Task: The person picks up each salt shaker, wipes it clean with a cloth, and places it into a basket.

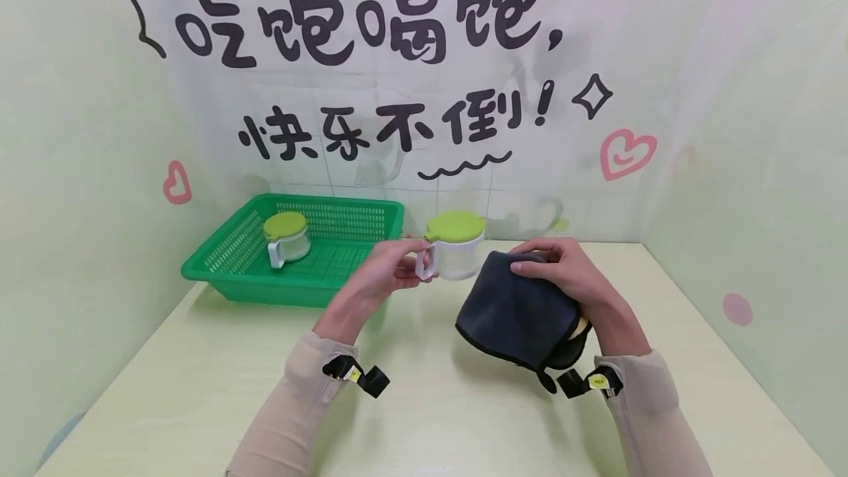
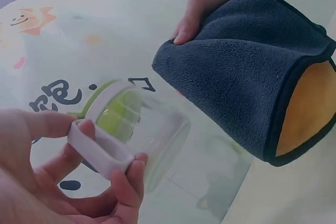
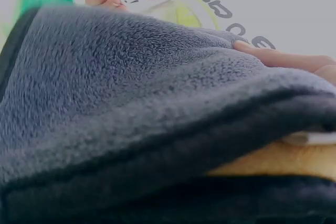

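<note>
My left hand (image 1: pixel 397 263) grips the white handle of a clear seasoning jar (image 1: pixel 457 256) with a green lid. In the left wrist view the jar (image 2: pixel 152 135) is see-through, and thumb and fingers wrap its handle (image 2: pixel 102 150). To its right, my right hand (image 1: pixel 563 271) holds a folded dark grey cloth (image 1: pixel 517 308) by its top, thumb on the near face. The cloth (image 2: pixel 247 72) has black edging and an orange inner side, and it hangs beside the jar. In the right wrist view the cloth (image 3: pixel 126 77) covers most of the right hand.
A green plastic basket (image 1: pixel 265 289) stands at the back left of the pale table (image 1: pixel 424 418). Inside it sits another jar (image 1: pixel 288 238) with a green lid and white handle. Behind the table rises a white wall sheet (image 1: pixel 371 190) printed with black lettering.
</note>
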A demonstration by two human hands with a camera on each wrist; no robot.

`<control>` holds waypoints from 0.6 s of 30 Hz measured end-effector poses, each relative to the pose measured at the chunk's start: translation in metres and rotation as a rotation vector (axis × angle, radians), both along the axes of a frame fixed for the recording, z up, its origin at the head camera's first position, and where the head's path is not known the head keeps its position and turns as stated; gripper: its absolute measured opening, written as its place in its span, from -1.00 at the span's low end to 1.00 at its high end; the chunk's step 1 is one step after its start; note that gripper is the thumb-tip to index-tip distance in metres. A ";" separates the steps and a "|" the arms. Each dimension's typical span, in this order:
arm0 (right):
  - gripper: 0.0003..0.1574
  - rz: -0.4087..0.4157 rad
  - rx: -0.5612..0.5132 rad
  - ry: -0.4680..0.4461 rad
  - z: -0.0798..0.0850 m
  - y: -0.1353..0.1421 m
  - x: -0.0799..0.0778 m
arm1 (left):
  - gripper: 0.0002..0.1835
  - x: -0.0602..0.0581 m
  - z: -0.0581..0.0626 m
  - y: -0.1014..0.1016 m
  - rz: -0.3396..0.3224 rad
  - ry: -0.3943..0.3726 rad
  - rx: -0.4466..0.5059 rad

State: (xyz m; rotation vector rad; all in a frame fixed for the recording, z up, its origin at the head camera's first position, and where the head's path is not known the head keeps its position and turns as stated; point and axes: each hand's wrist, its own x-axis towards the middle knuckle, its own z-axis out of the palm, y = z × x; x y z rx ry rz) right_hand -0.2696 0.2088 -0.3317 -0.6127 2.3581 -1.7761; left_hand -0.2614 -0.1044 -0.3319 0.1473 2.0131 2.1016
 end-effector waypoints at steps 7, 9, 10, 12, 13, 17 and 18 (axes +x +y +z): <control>-0.59 -0.017 0.025 -0.002 0.001 0.001 -0.001 | -0.76 -0.006 0.005 -0.023 0.140 -0.030 0.019; -0.58 -0.025 0.032 -0.002 0.002 0.001 -0.001 | -0.75 -0.011 0.007 -0.037 0.171 -0.042 -0.005; -0.58 -0.031 0.035 -0.002 0.003 0.002 -0.001 | -0.75 -0.013 0.008 -0.044 0.190 -0.052 -0.022; -0.58 -0.040 0.040 0.001 0.004 0.003 0.000 | -0.74 -0.019 0.011 -0.060 0.223 -0.073 -0.048; -0.58 -0.045 0.042 0.003 0.005 0.003 0.000 | -0.72 -0.022 0.012 -0.068 0.237 -0.085 -0.061; -0.61 -0.058 0.041 0.004 0.007 0.005 0.001 | -0.65 -0.031 0.017 -0.096 0.279 -0.127 -0.117; -0.61 -0.059 0.040 0.004 0.007 0.005 0.001 | -0.63 -0.033 0.018 -0.103 0.280 -0.132 -0.135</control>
